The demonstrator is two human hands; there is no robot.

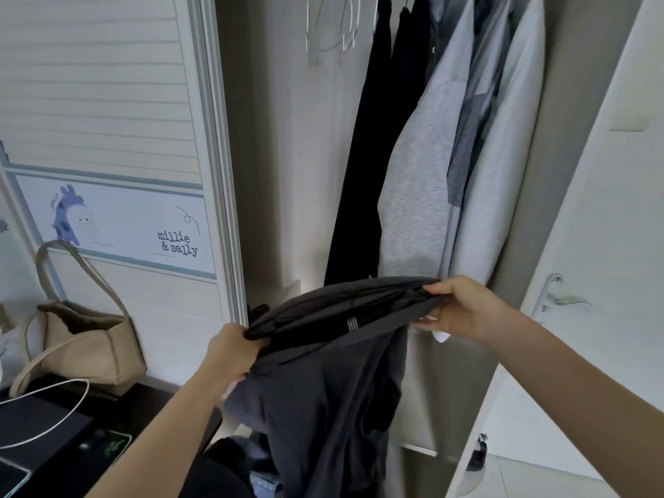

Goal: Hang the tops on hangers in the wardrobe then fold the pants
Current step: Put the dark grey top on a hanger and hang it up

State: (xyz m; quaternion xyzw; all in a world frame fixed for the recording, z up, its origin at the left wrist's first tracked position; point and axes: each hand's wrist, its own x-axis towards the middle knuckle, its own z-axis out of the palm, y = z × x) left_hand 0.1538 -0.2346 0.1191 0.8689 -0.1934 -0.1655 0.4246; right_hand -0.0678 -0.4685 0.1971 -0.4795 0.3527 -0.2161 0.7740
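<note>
Fingers of the left hand (pixel 233 350) and right hand (pixel 458 307) each pinch an end of the dark grey top (pixel 323 382), stretching its opening between them while the body hangs below. White empty hangers (pixel 332 26) hang well above the fingers in the wardrobe (pixel 284 156). Judged step: hanging a top; next, 1 hand must release and fetch a hanger.

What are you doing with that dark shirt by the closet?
A person is holding a dark grey top stretched between both hands in front of the open wardrobe. The left hand grips one end of its upper edge, the right hand grips the other. It is not on a hanger yet. Empty white hangers hang above, beside clothes already hung up.
</note>
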